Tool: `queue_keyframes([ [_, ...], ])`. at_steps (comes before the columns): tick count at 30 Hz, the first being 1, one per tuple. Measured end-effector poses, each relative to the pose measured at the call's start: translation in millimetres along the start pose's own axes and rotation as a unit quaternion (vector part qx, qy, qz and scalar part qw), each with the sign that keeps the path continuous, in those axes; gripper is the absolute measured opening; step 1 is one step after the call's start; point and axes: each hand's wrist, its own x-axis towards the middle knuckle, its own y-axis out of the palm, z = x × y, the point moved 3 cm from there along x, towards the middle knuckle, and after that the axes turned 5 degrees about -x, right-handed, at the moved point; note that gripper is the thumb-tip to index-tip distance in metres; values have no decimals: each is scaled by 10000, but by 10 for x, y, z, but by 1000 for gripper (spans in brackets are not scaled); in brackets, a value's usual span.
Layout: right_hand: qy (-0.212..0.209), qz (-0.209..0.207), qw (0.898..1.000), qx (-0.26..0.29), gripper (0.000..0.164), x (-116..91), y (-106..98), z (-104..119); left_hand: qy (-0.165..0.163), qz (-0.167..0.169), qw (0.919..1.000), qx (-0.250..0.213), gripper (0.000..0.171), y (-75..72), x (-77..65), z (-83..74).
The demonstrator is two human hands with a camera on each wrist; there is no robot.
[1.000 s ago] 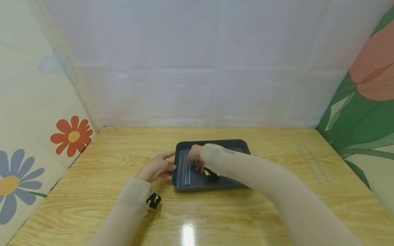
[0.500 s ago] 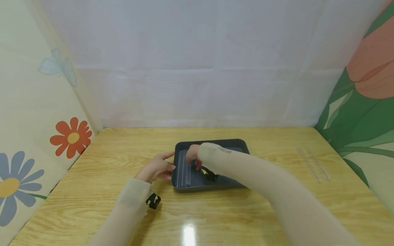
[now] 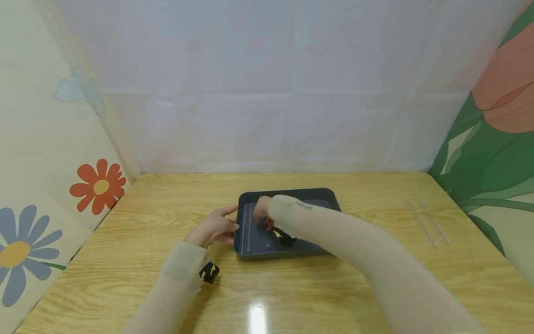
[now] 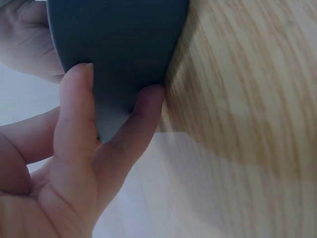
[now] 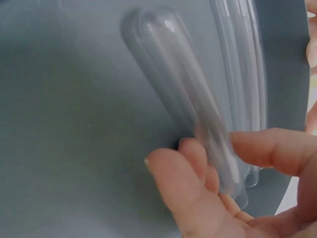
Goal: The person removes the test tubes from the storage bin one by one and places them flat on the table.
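A dark grey tray [image 3: 288,254] sits in the middle of the table. My right hand [image 3: 263,211] is inside it, pinching a clear test tube [image 5: 173,74] between thumb and fingers. That tube's rounded end points away from the hand, and it lies at an angle to the other clear test tubes [image 5: 241,64] along the tray's left side. The held tube is hard to see in the head view. At the tray's left end is my left hand [image 3: 213,227]. In the left wrist view its extended fingers [image 4: 74,114] press on the tray's outer wall [image 4: 119,44].
Two more clear tubes [image 3: 420,223] lie side by side on the wooden table [image 3: 367,287] at the right. A white cloth [image 3: 267,93] hangs behind the table, with flower-printed panels at both sides. Small black devices [image 3: 209,272] are strapped at the wrists.
The right hand has drawn one test tube away from the row, toward the tray's middle. Its fingers have shifted slightly. The left hand and the tray have stayed in place.
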Motion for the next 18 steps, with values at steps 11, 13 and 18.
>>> queue_keyframes([
  [11, 2, 512, 9943, 936, 26, -80, -123, -106, 39, 10, 10000, 16, 67, 8, -10, -13],
  [13, -32, 614, 9899, 1277, 27, -148, -165, -133, 27, 10, 10000, 22, 67, 8, -11, -11],
  [18, -246, 757, 9819, 1716, 28, -247, -254, -199, 35, 9, 10000, 6, 67, 8, -8, -6],
])
